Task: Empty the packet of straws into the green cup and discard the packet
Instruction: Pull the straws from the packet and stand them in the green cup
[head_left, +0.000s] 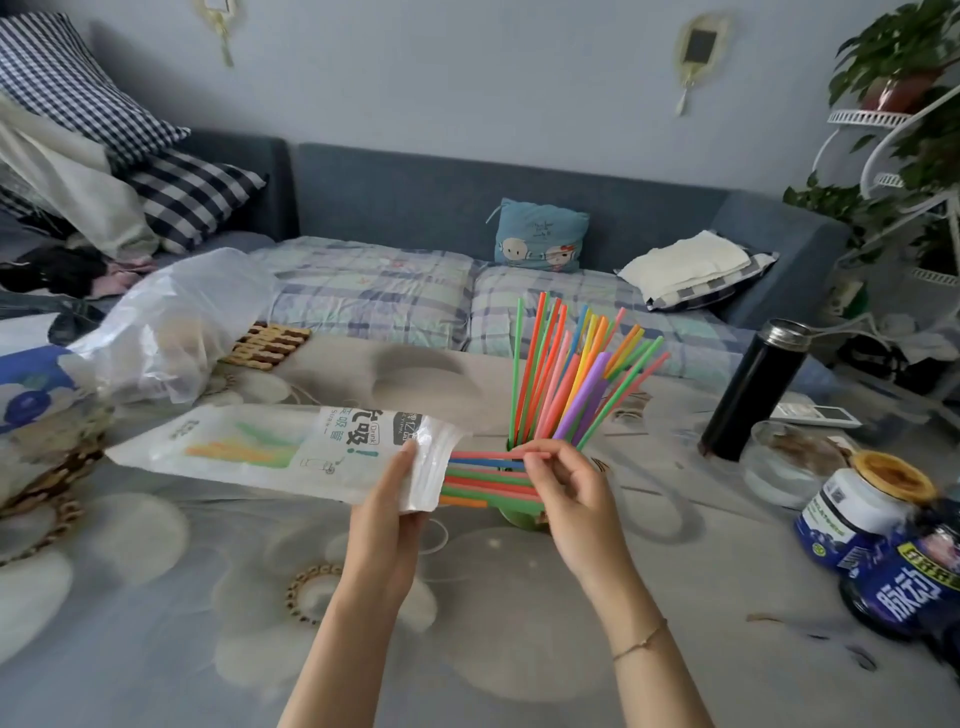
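The left hand (400, 499) pinches the open mouth of the packet (275, 449), which lies flat out to that hand's left above the worktop (467, 623). The right hand (563, 478) pinches the ends of the straws (488, 478) poking from the mouth. Just beyond it, the green cup (519, 514), mostly hidden, holds a fan of upright straws. The straws look light, smooth and bendy, so gripping several together near the ends should work best; the thin, crinkly packet is best held near its mouth.

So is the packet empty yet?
No. Straws stick out of the packet mouth, pinched by the right hand; left hand holds it.
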